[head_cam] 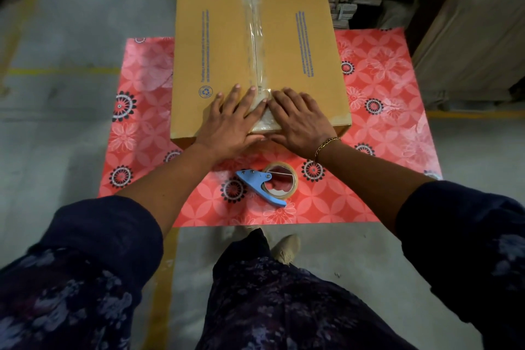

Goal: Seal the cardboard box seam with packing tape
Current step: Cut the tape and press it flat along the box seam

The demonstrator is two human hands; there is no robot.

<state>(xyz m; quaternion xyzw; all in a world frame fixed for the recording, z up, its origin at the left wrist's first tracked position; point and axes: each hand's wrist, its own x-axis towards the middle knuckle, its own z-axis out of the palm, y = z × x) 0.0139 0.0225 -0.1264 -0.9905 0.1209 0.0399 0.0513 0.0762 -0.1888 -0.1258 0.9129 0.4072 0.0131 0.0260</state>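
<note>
The cardboard box (255, 54) sits on the patterned desk (377, 71), clear tape (253, 37) laid along its centre seam. Left hand (234, 119) and right hand (301, 119) press flat and open, grasping nothing, smoothing the near tape end. Next, probably folding that end over the edge; the tape dispenser (270, 183) lies unused nearby.

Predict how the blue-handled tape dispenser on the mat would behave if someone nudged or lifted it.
The tape dispenser lies flat on the red mat, so a nudge would probably slide it, not roll it. Its blue handle looks like stiff plastic, easy to grip. With the roll appearing thin, it is likely light. Both hands are pressing on the box, away from it.
</note>
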